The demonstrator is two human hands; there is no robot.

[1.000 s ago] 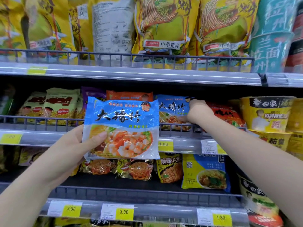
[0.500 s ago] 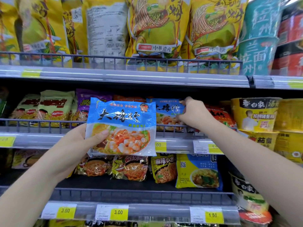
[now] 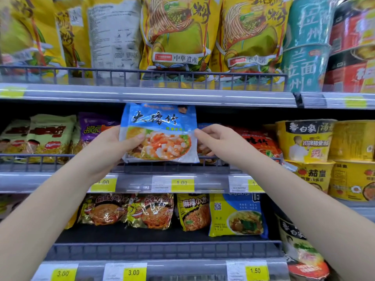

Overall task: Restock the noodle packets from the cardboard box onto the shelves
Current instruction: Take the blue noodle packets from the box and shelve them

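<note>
A blue noodle packet (image 3: 162, 126) with a shrimp picture stands upright over the wire rail of the middle shelf (image 3: 172, 167), its top just under the shelf above. My left hand (image 3: 109, 147) grips its left edge, thumb across the front. My right hand (image 3: 219, 142) pinches its right edge with curled fingers. A sliver of another blue packet (image 3: 205, 125) shows behind on the shelf. The cardboard box is out of view.
Green packets (image 3: 48, 134) and a purple packet (image 3: 91, 128) sit left of the blue one, red packets (image 3: 261, 142) right. Yellow noodle bowls (image 3: 304, 140) are stacked at far right. Big yellow bags (image 3: 178, 33) fill the top shelf; more packets (image 3: 235, 216) lie below.
My left hand has carried the blue packet up and to the right, over the middle shelf's rail. My right hand left the shelved blue packet and took the held packet's right edge.
</note>
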